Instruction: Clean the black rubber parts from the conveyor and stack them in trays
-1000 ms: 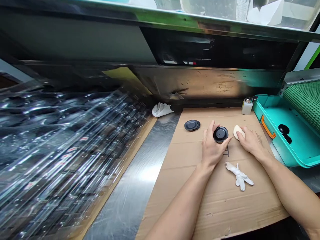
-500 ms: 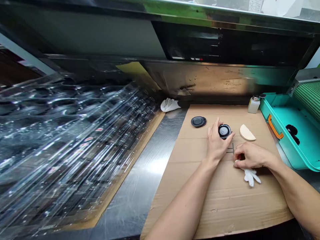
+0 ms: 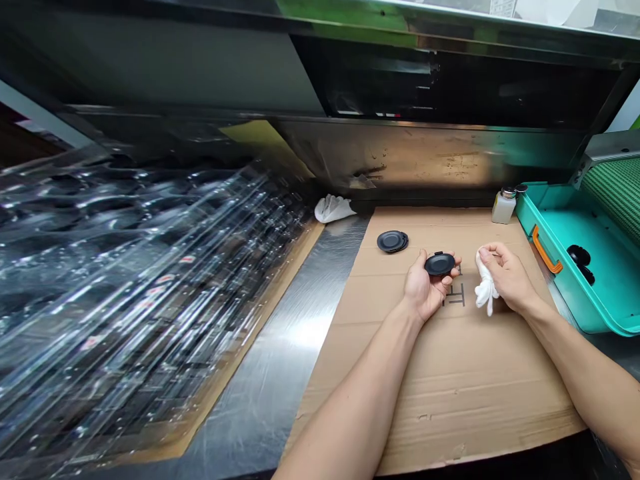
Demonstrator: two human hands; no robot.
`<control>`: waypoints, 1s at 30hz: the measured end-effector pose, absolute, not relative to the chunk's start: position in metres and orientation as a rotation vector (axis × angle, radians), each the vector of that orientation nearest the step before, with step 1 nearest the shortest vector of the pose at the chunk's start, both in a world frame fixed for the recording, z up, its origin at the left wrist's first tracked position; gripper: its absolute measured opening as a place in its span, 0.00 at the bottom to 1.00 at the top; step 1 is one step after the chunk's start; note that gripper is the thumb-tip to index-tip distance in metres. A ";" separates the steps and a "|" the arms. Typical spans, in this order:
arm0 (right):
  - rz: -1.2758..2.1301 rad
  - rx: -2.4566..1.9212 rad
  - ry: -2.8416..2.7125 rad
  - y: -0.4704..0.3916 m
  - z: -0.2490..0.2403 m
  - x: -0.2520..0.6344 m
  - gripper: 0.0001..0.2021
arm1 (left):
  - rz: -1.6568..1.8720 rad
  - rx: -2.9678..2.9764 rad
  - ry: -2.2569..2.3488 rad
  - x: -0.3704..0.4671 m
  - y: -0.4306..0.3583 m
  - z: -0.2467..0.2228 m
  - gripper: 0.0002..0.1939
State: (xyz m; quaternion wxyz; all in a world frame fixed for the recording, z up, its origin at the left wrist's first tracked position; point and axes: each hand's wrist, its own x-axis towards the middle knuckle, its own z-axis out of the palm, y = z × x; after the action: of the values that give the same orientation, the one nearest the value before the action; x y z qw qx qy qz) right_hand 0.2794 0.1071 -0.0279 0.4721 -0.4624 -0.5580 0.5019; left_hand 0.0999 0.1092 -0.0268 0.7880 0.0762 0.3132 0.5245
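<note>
My left hand [image 3: 425, 288], palm up, grips a round black plastic case [image 3: 440, 265] by its edges. A plain, recessed face of the case is turned up, and a small tab shows at its far rim. To the right, my right hand [image 3: 506, 277] pinches a white glove [image 3: 485, 288] between thumb and fingers. The glove's fingers hang down, apart from the case. Beyond my left hand, black round pieces [image 3: 393, 241] lie overlapping on the cardboard sheet [image 3: 425, 387].
At the right stands a teal bin [image 3: 607, 280] with an orange handle [image 3: 546, 250] and dark pieces [image 3: 580, 261] inside. A small pump bottle [image 3: 504, 205] is beside it. Stacked clear plastic trays [image 3: 165, 287] fill the left. Another white glove [image 3: 334, 209] lies near the back panel.
My left hand has turned the case so a plain face shows upward. My right hand has lifted the white glove and moved it away. The cream half-round pad is now out of sight.
</note>
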 end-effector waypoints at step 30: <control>0.926 -1.169 -1.575 0.107 -0.020 0.280 0.22 | 1.100 0.145 0.822 0.106 0.107 -0.026 0.26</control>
State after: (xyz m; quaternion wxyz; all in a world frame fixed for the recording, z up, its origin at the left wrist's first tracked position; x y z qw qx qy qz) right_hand 0.2796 0.1066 -0.0204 0.4673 -0.4764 -0.6421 0.3774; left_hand 0.1063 0.1066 -0.0258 0.7710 0.0671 0.3791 0.5073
